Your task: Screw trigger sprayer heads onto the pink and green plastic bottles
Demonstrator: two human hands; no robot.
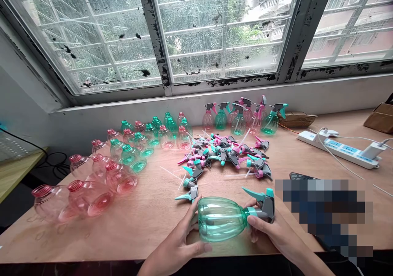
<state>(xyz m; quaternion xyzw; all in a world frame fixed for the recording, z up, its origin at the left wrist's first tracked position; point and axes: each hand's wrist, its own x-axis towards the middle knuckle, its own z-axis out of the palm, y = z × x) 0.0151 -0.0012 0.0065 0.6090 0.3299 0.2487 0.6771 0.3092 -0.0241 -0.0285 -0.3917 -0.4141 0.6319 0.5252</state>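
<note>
A green translucent spray bottle (221, 219) lies sideways between my hands, just above the table's near edge. My left hand (183, 238) is wrapped around its base, with the thumb below and the fingers partly hidden behind it. At the neck, my right hand (266, 227) pinches the turquoise collar of the grey and turquoise trigger head (267, 207), which sits on the bottle's mouth. Just beyond my left fingertips lies a loose trigger head (193, 193). A pile of pink, turquoise and grey trigger heads (225, 153) with white tubes spreads behind the bottle.
Open pink bottles (89, 200) and green bottles (134, 158) stand in rows at the left and back. Several bottles with heads fitted (238, 122) stand by the wall. At right are a white power strip (340, 148) with cables, a brown package (296, 119) and a partly pixelated dark device (302, 176).
</note>
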